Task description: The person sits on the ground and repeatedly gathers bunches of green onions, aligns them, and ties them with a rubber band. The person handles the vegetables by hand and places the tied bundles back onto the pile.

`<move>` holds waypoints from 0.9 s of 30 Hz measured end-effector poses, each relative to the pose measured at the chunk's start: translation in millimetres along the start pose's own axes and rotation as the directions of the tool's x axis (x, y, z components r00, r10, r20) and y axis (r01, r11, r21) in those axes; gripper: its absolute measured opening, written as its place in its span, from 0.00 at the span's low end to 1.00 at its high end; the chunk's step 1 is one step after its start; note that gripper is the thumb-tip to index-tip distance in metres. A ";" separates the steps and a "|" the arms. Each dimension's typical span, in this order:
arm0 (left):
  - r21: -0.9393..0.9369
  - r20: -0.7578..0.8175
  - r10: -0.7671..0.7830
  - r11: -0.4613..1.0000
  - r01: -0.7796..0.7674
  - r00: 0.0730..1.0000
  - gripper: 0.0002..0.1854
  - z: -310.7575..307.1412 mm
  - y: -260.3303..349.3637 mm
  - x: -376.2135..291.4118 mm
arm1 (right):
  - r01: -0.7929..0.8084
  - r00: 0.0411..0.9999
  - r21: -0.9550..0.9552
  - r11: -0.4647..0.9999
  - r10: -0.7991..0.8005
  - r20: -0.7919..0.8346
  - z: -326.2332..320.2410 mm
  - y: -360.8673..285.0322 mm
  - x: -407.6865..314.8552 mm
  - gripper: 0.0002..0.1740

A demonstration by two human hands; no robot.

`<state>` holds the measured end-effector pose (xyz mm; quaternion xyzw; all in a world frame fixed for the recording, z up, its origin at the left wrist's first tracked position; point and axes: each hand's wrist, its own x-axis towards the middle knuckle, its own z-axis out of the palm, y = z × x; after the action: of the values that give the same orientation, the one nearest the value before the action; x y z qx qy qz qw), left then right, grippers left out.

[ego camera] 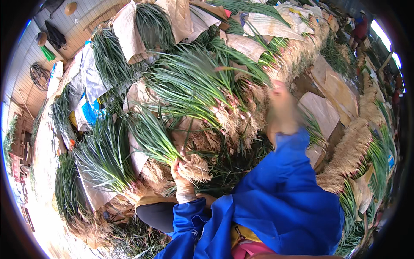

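Observation:
My left hand [181, 181] grips a bunch of green onions [161, 145] near its roots; the long leaves point up and left, and the pale root tuft [195, 169] lies just right of the fingers. My right hand [283, 108], blurred, is raised at the right of a larger pile of green onions [197, 87]. At its fingertips is a leaf or thin plant [245, 69] stretching left, also blurred. Whether the fingers are closed on it is hard to tell. Roots of the pile [237, 119] hang between my two hands.
More bundled green onions [108, 155] stand at the left among brown paper sheets [129, 32]. Rows of bundles with roots [349, 149] run along the right, beside cardboard-like sheets [320, 113]. Loose leaves [233, 165] cover the ground before me. A person [359, 30] is far off, upper right.

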<state>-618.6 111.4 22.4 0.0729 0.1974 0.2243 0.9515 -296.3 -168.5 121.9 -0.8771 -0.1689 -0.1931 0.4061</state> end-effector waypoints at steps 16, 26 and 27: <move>0.146 0.161 -0.281 0.955 0.258 0.946 0.11 46.5 -48.7 40.2 | -0.187 0.916 0.450 0.873 -0.011 0.402 120.6 -49.9 -67.7 0.12; -0.093 0.177 -0.368 0.917 0.387 0.913 0.17 49.0 -92.1 48.4 | 0.011 0.989 0.186 0.983 -0.039 0.145 82.1 -9.1 -92.9 0.09; -0.162 0.183 -0.406 0.886 0.435 0.895 0.17 37.5 -90.7 49.2 | -0.026 0.981 0.090 0.996 0.008 0.194 90.1 -0.9 -93.7 0.08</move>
<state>-526.7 51.3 19.1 -0.0512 0.1159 0.0252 0.9916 -359.9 -111.0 24.2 -0.8735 -0.2090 -0.0954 0.4292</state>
